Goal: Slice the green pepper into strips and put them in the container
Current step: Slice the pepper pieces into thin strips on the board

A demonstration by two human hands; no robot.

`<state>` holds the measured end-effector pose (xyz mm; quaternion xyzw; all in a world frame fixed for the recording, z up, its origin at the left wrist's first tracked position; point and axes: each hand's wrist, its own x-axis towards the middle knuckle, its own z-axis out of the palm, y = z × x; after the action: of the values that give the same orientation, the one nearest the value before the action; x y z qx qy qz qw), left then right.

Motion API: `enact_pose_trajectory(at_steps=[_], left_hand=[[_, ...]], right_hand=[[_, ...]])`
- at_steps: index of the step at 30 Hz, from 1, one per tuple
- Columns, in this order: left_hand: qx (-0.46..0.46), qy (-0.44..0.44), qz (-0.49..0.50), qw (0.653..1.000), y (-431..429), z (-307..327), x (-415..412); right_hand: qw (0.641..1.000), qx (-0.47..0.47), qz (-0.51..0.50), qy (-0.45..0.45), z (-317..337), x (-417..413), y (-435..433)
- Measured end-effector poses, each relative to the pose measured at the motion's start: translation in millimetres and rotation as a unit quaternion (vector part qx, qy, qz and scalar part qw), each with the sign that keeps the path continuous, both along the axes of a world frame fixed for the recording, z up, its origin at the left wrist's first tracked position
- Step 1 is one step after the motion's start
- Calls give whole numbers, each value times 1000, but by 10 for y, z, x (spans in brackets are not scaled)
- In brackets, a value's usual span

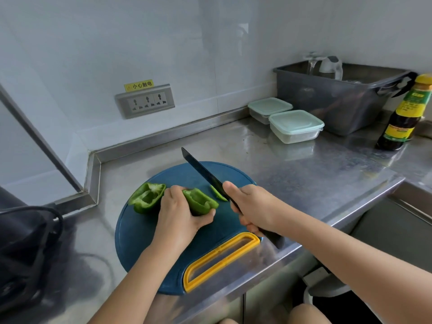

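Blue round cutting board [145, 232] on a steel counter [304, 174]. At its centre the left hand [180, 213] curls fingers and thumb around a green pepper half [201, 203]. Near its right edge the right hand [253, 209] wraps its fingers round a black knife [203, 171]. Lidded containers [295, 125] stand beyond the board.

A yellow sticker [138, 85] above the wall socket [145, 101] reads 小心触电. The print on the sauce bottle [402, 115] label is too small to read.

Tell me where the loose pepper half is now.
In the head view, the loose pepper half lies cut side up on the left part of the blue cutting board, just left of the left hand, which grips the other half.
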<state>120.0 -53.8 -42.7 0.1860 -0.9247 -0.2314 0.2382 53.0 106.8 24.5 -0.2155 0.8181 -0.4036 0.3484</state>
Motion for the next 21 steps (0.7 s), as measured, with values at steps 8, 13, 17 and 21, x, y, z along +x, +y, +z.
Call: enact_pose_trajectory(at_steps=[8, 13, 17, 21], left_hand=[[63, -17, -22, 998, -45, 36, -4], [59, -62, -35, 996, -191, -56, -78], [43, -60, -32, 997, -203, -73, -96], [32, -61, -34, 997, -218, -96, -99]], right_hand=[[969, 22, 46, 243, -151, 406, 187], [946, 62, 55, 313, -306, 497, 187], [928, 81, 56, 358, -414, 504, 158], [937, 68, 50, 338, -420, 469, 147]])
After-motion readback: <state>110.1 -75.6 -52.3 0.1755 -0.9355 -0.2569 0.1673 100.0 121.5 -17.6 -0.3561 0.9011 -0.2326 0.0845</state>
